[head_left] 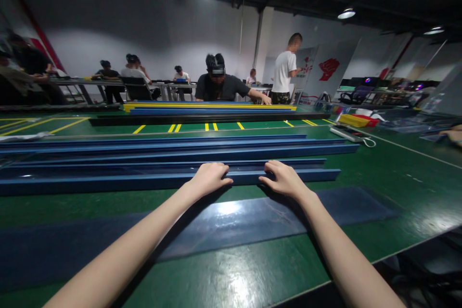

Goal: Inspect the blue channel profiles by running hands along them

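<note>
A long blue plastic channel strip (144, 183) with raised edges lies across the table before me. My left hand (212, 177) grips its near edge around the middle of the view, fingers curled over the top and thumb in front. Farther right on the same edge, my right hand (283, 178) is closed in the same way. Part of the fingers of both hands is hidden inside the channel. Under my forearms a flat, shiny, see-through plastic strip (231, 221) lies on the green tabletop (238, 274).
More blue channel strips (252, 148) lie just beyond. Farther off are a black strip (216, 119) and yellow and blue strips (209, 106), where a co-worker (224, 82) leans in. A white power strip (348, 134) and a yellow-red packet (359, 120) lie to the right.
</note>
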Demonstrator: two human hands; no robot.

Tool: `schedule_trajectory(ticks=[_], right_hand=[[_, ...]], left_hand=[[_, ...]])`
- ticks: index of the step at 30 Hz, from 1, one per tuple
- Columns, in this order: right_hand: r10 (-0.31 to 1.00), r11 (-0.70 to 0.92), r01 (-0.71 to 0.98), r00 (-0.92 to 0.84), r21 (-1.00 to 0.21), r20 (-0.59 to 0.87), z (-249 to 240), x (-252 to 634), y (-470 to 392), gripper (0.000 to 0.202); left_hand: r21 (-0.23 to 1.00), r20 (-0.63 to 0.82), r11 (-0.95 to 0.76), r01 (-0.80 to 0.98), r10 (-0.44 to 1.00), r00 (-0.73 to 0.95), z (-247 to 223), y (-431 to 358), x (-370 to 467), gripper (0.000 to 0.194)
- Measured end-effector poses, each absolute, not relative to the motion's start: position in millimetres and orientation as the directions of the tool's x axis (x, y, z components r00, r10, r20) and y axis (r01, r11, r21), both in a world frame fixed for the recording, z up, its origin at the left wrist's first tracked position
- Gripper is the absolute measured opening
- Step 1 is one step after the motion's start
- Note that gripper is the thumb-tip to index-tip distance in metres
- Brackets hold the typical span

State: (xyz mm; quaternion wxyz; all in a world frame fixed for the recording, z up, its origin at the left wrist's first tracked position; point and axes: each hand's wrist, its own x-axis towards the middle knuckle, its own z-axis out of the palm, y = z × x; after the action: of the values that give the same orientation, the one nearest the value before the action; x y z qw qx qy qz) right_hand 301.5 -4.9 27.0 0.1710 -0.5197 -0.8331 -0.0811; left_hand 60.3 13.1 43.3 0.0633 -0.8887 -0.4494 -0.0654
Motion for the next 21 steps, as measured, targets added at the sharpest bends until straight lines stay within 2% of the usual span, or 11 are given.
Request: schedule_trajectory(ticks=[5, 21], right_hand=[[0.839, 0.447, 0.893, -0.404, -0.04, 0.365, 27, 297, -4, 0.027], [0.761, 0.487, 0.853, -0.52, 0.188, 0.388, 32, 255, 13, 0.044]], left_hand=[[-0.079, 0.237, -0.576, 0.814, 0.782, 0.576, 34, 12, 42, 0.032], [-0.25, 0.561, -0.531, 0.809, 0.602, 0.568, 4, 9, 35, 0.036]])
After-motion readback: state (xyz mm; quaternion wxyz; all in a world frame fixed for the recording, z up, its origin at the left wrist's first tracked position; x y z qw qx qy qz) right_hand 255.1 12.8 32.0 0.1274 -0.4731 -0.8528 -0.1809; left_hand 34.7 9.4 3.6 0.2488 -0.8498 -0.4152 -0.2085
